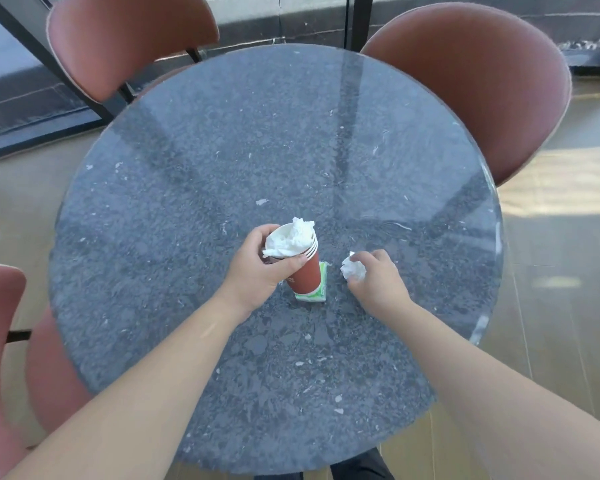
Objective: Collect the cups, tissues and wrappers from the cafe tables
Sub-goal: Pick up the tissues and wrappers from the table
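A stack of red paper cups [305,271] stands near the middle of the round dark stone table [222,150], stuffed with crumpled white tissue [290,239] that sticks out of the top. My left hand [260,268] grips the stack near its rim. Under and behind the cups lies a green-and-white tissue packet [317,295], partly hidden. To the right, my right hand [374,278] closes on a crumpled white tissue ball [352,270] resting on the table.
Three rust-red upholstered chairs surround the table: one at the back left [125,39], one at the back right [475,81], one at the near left [0,341]. Dark window frames run behind, and tan floor lies to the right.
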A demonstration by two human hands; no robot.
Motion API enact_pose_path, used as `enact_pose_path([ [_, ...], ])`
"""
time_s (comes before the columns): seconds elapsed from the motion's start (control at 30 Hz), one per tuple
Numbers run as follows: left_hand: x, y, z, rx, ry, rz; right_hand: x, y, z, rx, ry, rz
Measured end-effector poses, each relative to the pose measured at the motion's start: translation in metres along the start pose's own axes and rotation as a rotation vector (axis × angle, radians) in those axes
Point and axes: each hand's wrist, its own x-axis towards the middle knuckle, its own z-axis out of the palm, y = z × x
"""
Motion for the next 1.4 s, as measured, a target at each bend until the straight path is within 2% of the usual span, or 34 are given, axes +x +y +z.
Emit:
enact_pose_path([
  [0.07, -0.003, 0.0, 0.001, 0.037, -0.005, 0.002, 0.002, 0.001, 0.006, -0.058, -0.02, -0.058],
  [0.23, -0.007, 0.006, -0.003, 0.1, -0.021, 0.012, 0.001, -0.005, -0.001, -0.033, -0.031, -0.04],
  [0.4, -0.017, 0.02, -0.007, 0.154, -0.032, 0.048, -0.01, -0.048, -0.05, 0.221, 0.081, -0.017],
  [0.5, -0.023, 0.031, -0.012, 0.205, -0.034, 0.088, -0.022, -0.098, -0.093, 0.391, 0.174, -0.133],
  [0.6, -0.033, 0.045, -0.018, 0.263, -0.009, 0.155, -0.046, -0.152, -0.125, 0.448, 0.162, -0.302],
  [0.73, -0.048, 0.062, -0.029, 0.31, 0.027, 0.228, -0.071, -0.195, -0.127, 0.225, 0.085, -0.503],
  [0.9, -0.065, 0.077, -0.048, 0.402, 0.082, 0.265, -0.083, -0.213, -0.095, -0.182, -0.001, -0.556],
  [1.07, -0.079, 0.063, -0.07, 0.385, 0.109, 0.253, -0.091, -0.231, -0.074, -0.262, -0.062, -0.574],
  [1.2, -0.081, 0.053, -0.084, 0.35, 0.131, 0.21, -0.095, -0.232, -0.072, -0.052, -0.079, -0.575],
  [1.3, -0.078, 0.052, -0.096, 0.299, 0.146, 0.223, -0.088, -0.226, -0.079, 0.172, 0.052, -0.558],
  [1.4, -0.073, 0.05, -0.102, 0.194, 0.197, 0.218, -0.07, -0.207, -0.08, 0.24, 0.124, -0.454],
])
